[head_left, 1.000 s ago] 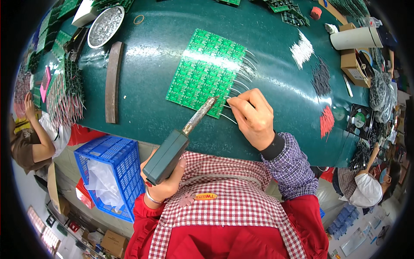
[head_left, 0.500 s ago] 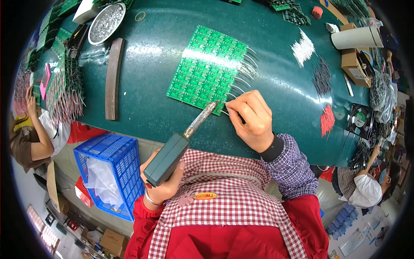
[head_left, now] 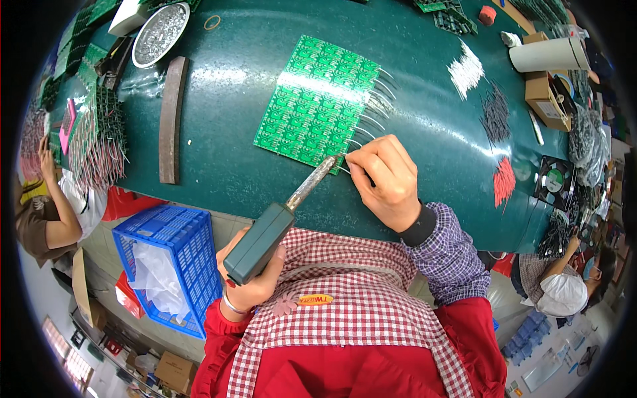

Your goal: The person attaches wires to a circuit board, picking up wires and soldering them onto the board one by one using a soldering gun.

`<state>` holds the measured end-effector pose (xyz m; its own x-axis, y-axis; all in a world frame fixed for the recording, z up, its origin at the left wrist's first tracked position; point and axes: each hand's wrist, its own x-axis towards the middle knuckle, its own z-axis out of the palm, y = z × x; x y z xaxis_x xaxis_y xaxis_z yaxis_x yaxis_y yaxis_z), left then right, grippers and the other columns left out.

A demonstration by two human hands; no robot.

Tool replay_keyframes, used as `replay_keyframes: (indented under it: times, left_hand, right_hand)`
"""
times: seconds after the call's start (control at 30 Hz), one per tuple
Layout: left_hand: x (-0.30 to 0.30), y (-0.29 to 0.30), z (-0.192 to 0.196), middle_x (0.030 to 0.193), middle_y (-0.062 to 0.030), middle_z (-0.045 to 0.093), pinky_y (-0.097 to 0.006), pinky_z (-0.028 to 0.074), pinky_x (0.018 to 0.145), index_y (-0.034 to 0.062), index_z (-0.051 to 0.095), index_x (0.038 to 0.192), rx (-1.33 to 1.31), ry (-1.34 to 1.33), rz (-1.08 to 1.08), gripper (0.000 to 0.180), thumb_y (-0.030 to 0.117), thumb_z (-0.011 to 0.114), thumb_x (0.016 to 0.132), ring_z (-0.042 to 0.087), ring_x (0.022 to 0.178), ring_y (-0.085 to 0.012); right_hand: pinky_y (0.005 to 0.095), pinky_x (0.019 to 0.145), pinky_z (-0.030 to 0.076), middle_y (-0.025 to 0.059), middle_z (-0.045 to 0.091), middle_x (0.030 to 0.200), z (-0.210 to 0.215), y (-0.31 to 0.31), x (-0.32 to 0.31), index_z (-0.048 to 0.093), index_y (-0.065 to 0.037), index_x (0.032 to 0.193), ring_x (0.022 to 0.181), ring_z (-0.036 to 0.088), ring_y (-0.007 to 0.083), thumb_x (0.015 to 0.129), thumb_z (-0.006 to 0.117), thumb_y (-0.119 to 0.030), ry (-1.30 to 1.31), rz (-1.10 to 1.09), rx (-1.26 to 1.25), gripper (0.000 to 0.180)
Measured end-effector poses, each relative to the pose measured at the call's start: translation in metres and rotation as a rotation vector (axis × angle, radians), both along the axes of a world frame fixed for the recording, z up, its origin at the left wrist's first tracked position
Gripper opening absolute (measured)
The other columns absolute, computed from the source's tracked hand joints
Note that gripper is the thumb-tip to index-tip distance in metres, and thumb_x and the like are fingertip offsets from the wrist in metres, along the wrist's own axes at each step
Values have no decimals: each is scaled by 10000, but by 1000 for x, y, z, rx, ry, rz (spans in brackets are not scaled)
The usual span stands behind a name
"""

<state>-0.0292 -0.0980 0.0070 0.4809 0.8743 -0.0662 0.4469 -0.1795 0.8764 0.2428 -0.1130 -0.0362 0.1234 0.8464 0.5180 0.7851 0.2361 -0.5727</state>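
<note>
A green circuit board panel [head_left: 312, 99] lies on the dark green table [head_left: 424, 119], with thin white wires [head_left: 375, 109] sticking out along its right edge. My left hand [head_left: 255, 285] grips the grey-green handle of a soldering iron [head_left: 265, 239]; its metal tip touches the panel's near right corner. My right hand [head_left: 385, 179] is pinched on a thin wire at that same corner, right beside the tip.
A curved brown bar [head_left: 170, 119], a round metal dish [head_left: 159, 26], bundles of white [head_left: 464, 69], black [head_left: 494, 113] and red wires [head_left: 504, 180], a white roll [head_left: 547, 54] and a cardboard box [head_left: 547, 99] lie around. A blue crate [head_left: 172, 265] stands at my left; other people work at both sides.
My right hand and the iron tip have shifted slightly down the panel's right edge toward its near corner. The left hand keeps its hold on the iron.
</note>
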Motion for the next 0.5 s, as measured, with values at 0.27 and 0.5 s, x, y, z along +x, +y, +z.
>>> replay_keyframes:
  times: [0.27,0.5]
  left_hand:
    - [-2,-1,2,818,-155,670,-318,515,567,-48,703,937,5,-9,-6,227,5,746,721,667,638,-261]
    - [-6,-4,-1,805,-156,669,-318,511,561,-50,703,954,-34,-3,55,251,11,753,715,659,619,-268]
  right_hand:
    - [355,599,428,57,585,798,0,0,0,641,-29,860,716,572,241,665,749,61,-10,-1,-7,241]
    - [356,596,426,58,587,800,0,0,0,639,-31,861,718,573,241,668,746,60,-13,1,-11,238]
